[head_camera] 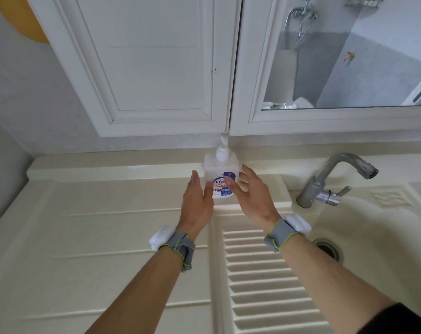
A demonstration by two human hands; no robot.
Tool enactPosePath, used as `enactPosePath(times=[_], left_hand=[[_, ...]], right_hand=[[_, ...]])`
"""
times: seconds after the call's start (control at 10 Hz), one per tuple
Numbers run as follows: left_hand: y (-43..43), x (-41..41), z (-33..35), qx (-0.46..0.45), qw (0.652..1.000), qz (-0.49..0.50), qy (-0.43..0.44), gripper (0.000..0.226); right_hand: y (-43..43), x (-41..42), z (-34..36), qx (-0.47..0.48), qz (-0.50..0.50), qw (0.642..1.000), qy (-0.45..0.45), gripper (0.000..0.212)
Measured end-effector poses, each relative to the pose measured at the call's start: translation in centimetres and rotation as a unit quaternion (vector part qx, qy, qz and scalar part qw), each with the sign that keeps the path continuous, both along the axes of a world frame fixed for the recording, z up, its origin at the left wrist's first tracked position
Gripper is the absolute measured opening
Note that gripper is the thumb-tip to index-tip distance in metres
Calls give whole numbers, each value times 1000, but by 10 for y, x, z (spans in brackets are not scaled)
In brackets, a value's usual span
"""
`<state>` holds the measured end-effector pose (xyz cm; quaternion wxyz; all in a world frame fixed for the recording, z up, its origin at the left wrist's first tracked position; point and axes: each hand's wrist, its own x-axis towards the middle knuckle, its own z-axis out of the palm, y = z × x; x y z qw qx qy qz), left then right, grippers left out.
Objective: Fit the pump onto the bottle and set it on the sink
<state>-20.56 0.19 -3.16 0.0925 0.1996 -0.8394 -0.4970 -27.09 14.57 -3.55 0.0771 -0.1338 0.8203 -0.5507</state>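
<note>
Head view: open hands (225, 196) flank upright bottle (221, 174) by sink (132, 165) back edge.

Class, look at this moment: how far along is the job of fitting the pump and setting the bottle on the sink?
Done, apparently: the pump sits on the bottle, which stands upright on the sink ledge by the wall. In hand: nothing; the left hand and right hand are open on either side of it. Left: seemingly only drawing the hands away.
</note>
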Motion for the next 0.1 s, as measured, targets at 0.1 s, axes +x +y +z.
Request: enactPosePath(times=[0.1], left_hand=[[2,10,9,24,1000,10,6,65]], right_hand=[[6,13,9,-5,-17,1000,-11,79]])
